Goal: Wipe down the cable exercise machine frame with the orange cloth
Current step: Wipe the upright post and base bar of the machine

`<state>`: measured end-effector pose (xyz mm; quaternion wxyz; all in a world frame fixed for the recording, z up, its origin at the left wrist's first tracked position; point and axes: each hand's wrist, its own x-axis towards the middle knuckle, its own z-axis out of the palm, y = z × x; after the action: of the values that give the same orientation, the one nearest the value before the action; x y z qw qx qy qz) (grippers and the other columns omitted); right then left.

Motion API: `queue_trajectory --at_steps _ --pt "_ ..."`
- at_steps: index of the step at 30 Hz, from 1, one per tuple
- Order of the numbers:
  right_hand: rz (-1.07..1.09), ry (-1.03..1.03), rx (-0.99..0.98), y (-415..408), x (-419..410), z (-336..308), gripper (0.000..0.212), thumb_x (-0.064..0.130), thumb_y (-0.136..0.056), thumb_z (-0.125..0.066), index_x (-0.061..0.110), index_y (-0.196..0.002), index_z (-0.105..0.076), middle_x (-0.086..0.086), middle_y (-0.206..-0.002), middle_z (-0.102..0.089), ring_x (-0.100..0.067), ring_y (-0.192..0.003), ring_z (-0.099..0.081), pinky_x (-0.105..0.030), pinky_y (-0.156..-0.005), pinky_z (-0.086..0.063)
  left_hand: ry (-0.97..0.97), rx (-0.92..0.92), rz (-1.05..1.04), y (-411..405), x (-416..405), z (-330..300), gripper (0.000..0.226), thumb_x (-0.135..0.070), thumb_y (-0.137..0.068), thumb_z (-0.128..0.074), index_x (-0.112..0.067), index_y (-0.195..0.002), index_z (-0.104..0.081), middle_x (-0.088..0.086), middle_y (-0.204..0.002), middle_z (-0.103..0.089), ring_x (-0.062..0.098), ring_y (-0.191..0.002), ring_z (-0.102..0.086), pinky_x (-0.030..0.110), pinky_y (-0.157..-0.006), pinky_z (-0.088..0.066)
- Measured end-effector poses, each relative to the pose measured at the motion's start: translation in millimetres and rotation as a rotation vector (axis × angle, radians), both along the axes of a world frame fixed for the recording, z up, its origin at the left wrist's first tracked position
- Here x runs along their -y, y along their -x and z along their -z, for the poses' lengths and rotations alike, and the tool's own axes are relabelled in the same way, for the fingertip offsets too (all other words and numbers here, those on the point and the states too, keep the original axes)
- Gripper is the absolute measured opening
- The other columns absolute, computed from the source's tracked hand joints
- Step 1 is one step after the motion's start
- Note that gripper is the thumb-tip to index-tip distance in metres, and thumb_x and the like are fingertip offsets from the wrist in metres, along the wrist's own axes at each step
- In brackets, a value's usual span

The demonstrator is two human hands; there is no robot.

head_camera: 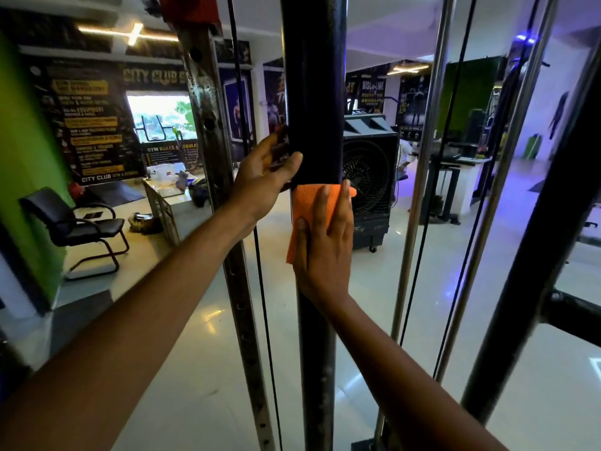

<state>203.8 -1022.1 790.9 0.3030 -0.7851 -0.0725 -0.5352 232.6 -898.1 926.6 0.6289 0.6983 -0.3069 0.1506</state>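
- A chair and a desk are seen well to the left of the fingers, against a green wall.
- A perforated rail and a thin cable are crossed by the left forearm, just left of the fingers.
- The left hand is laid against the left side of the post, fingers straight and close together, thumb tip touching the post's front; nothing is pinched.
- The cloth is pressed flat on the post under the right hand, just below the left thumb; the fingers are straight and slightly spread, pointing up.
- The post is judged part-wiped at most: no clear difference between cleaned and uncleaned paint can be told.
- A fan stands behind the fingertips.
- Two chrome rods, more cables and a dark strut lie to the right of the fingers, untouched; these are judged still to be wiped.
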Motion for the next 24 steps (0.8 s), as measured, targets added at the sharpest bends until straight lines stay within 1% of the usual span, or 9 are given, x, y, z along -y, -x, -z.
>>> queue_trajectory --at_steps 4,7,8,10,12,14,17,21,24 --pt "-0.003 0.047 -0.042 5.3 5.9 52.7 0.073 0.035 -0.115 -0.053 0.014 -0.17 -0.009 -0.02 -0.18 0.006 -0.039 -0.168 -0.003 -0.061 -0.13 -0.029 0.029 -0.022 0.02 2.6 2.2 9.4 0.047 -0.024 -0.108 -0.066 -0.036 -0.152 -0.053 -0.013 -0.143 -0.067 0.008 -0.133 -0.063 0.032 -0.103 -0.06" --pt "-0.031 0.07 -0.109 13.5 9.5 86.4 0.074 0.046 -0.116 -0.043 0.024 -0.172 0.0 -0.017 -0.181 0.01 -0.041 -0.168 -0.003 -0.068 -0.123 -0.037 0.029 -0.03 0.034 4.5 1.9 14.0 0.05 -0.02 -0.108 -0.065 -0.032 -0.155 -0.052 -0.01 -0.145 -0.066 0.007 -0.13 -0.066 0.029 -0.101 -0.06" --pt "-0.039 0.064 -0.112 14.4 9.3 86.2 0.072 0.047 -0.116 -0.041 0.024 -0.172 0.0 -0.016 -0.181 0.011 -0.041 -0.168 -0.002 -0.069 -0.123 -0.036 0.025 -0.03 0.036 4.9 1.7 14.7 0.051 -0.02 -0.108 -0.064 -0.031 -0.156 -0.052 -0.009 -0.146 -0.066 0.007 -0.129 -0.066 0.03 -0.101 -0.06" --pt "-0.051 0.033 -0.092 12.7 7.4 68.1 0.072 0.046 -0.117 -0.04 0.017 -0.171 -0.004 -0.016 -0.181 0.012 -0.04 -0.168 -0.001 -0.067 -0.126 -0.033 0.019 -0.026 0.036 5.5 1.4 14.3 0.051 -0.019 -0.109 -0.064 -0.031 -0.157 -0.051 -0.008 -0.148 -0.065 0.006 -0.128 -0.067 0.029 -0.1 -0.06" --pt "-0.049 0.001 -0.047 9.6 4.3 38.6 0.072 0.039 -0.116 -0.047 0.009 -0.172 -0.013 -0.017 -0.181 0.009 -0.038 -0.168 -0.001 -0.063 -0.129 -0.028 0.019 -0.034 0.032 6.3 0.7 13.0 0.049 -0.019 -0.108 -0.064 -0.033 -0.154 -0.052 -0.01 -0.146 -0.065 0.004 -0.126 -0.067 0.027 -0.096 -0.061" --pt "-0.037 -0.018 -0.025 5.7 3.6 20.3 0.071 0.035 -0.115 -0.051 0.007 -0.171 -0.018 -0.017 -0.181 0.007 -0.037 -0.168 -0.002 -0.059 -0.132 -0.024 0.018 -0.037 0.031 6.3 0.7 13.0 0.048 -0.022 -0.108 -0.065 -0.036 -0.152 -0.052 -0.012 -0.147 -0.065 0.005 -0.129 -0.066 0.028 -0.097 -0.061" --pt "-0.025 0.02 -0.008 2.5 5.9 34.6 0.072 0.038 -0.115 -0.049 0.011 -0.171 -0.013 -0.017 -0.181 0.008 -0.039 -0.168 -0.003 -0.058 -0.132 -0.026 0.009 -0.037 0.019 5.1 -0.5 18.2 0.048 -0.026 -0.107 -0.066 -0.038 -0.152 -0.052 -0.011 -0.149 -0.064 0.008 -0.134 -0.063 0.03 -0.1 -0.061" --pt "-0.036 0.072 -0.091 11.4 9.2 97.2 0.076 0.046 -0.116 -0.045 0.025 -0.172 0.001 -0.017 -0.181 0.01 -0.044 -0.167 -0.006 -0.068 -0.123 -0.037 0.01 -0.087 0.03 3.6 0.7 32.7 0.053 -0.027 -0.107 -0.066 -0.038 -0.156 -0.05 -0.009 -0.148 -0.065 0.01 -0.134 -0.064 0.035 -0.104 -0.06" --pt "-0.047 0.052 -0.129 17.4 7.3 107.6 0.075 0.05 -0.116 -0.04 0.028 -0.172 0.004 -0.013 -0.181 0.013 -0.042 -0.167 -0.004 -0.07 -0.121 -0.038 0.004 -0.11 0.027 5.7 0.7 38.8 0.054 -0.026 -0.108 -0.065 -0.034 -0.158 -0.048 -0.008 -0.149 -0.065 0.011 -0.134 -0.064 0.036 -0.106 -0.059"
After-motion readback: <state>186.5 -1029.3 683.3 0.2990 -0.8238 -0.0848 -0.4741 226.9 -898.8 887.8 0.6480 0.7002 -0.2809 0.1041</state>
